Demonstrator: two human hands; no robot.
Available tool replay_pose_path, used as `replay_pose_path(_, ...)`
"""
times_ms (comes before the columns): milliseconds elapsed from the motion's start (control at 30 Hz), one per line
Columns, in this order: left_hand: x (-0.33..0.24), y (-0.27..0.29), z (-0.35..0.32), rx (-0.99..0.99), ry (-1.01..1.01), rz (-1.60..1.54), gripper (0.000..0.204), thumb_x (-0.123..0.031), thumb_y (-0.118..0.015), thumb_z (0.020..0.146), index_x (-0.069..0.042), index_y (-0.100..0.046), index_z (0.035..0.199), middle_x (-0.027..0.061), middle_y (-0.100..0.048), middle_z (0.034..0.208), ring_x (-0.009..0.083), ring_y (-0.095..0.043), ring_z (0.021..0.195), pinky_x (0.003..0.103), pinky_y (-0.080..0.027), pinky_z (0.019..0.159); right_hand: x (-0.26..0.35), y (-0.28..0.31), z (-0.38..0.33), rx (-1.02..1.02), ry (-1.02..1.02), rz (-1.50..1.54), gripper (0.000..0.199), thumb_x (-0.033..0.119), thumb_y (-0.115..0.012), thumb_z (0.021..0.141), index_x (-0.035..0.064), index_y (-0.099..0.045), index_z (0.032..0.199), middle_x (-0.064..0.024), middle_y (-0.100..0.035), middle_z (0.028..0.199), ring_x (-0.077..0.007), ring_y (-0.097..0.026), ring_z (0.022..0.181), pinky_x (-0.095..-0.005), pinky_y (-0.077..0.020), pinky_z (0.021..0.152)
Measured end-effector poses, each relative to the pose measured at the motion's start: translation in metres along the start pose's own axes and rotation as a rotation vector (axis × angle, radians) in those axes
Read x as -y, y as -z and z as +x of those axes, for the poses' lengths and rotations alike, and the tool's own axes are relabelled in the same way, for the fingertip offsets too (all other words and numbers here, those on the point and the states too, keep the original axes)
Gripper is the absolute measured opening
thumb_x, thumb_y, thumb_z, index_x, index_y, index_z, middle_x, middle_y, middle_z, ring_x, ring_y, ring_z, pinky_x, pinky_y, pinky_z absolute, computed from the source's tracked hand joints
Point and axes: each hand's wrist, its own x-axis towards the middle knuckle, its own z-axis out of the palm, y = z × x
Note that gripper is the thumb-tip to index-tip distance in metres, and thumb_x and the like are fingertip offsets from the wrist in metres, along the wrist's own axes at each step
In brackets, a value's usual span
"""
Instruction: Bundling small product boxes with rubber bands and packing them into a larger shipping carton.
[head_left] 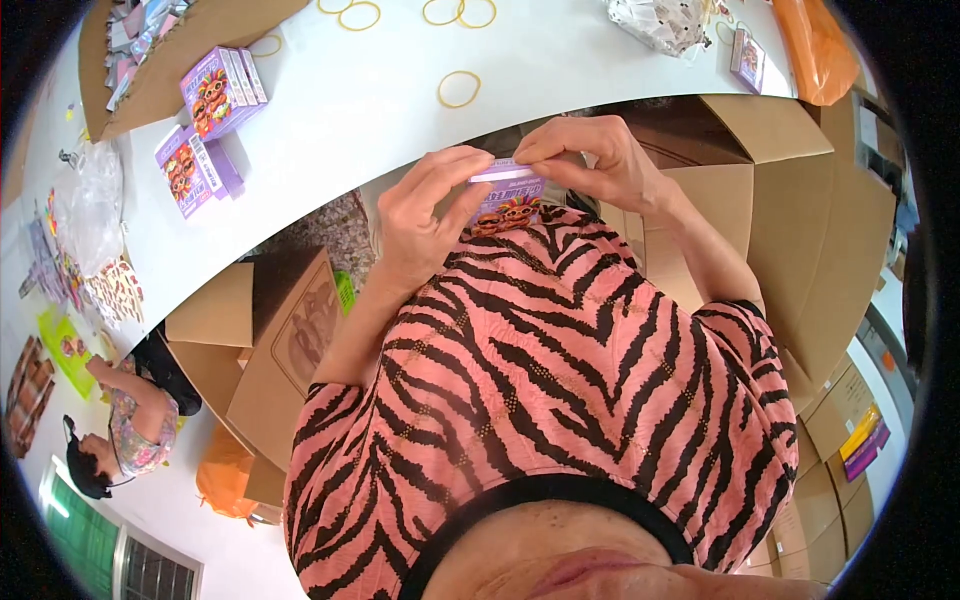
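Head view: the left hand [420,210] and right hand [600,160] are close together, both with fingers pinched on the upper end of a small purple printed box [508,192]. The box is located just off the near edge of the white table [350,110], before the zebra-striped shirt [550,350]. Yellow rubber bands [460,107] and matching purple boxes [213,93] lie on the tabletop.

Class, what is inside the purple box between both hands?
Between left hand and right hand, the purple box shows its printed outside, which covers the inside; no contents show.
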Motion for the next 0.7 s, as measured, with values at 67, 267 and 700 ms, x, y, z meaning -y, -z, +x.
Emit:
replay_pose_path(67,0.000,0.001,-0.001,0.001,-0.027,0.029,0.022,0.001,-0.071,0.075,0.000,-0.066,0.097,0.0111,-0.067,0.097,0.0201,-0.067,0.083,0.027,-0.055,0.069,-0.001,-0.003,-0.002,-0.050,0.215,-0.166,0.014,0.002,-0.064,0.082,0.0018,-0.066,0.095,-0.0102,-0.067,0.096,-0.0187,-0.066,0.080,-0.0274,-0.0533,0.068)
replay_pose_path(267,0.004,0.005,0.001,0.039,-0.070,0.009,0.022,0.002,-0.070,0.075,0.000,-0.066,0.097,0.0119,-0.066,0.097,0.0207,-0.067,0.085,0.028,-0.055,0.069,-0.004,-0.005,-0.004,-0.087,0.349,-0.320,0.017,0.003,-0.066,0.079,0.0024,-0.066,0.096,-0.0105,-0.067,0.099,-0.0214,-0.067,0.078,-0.0277,-0.0561,0.065)
replay_pose_path(700,-0.003,-0.001,-0.007,-0.004,0.182,-0.164,0.028,0.002,-0.071,0.075,-0.001,-0.063,0.102,0.0136,-0.066,0.103,0.0185,-0.066,0.093,0.029,-0.054,0.075,0.007,-0.014,0.008,-0.087,0.358,-0.284,0.031,0.001,-0.070,0.073,0.0068,-0.067,0.104,-0.0087,-0.064,0.103,-0.0237,-0.063,0.089,-0.0330,-0.0531,0.074)
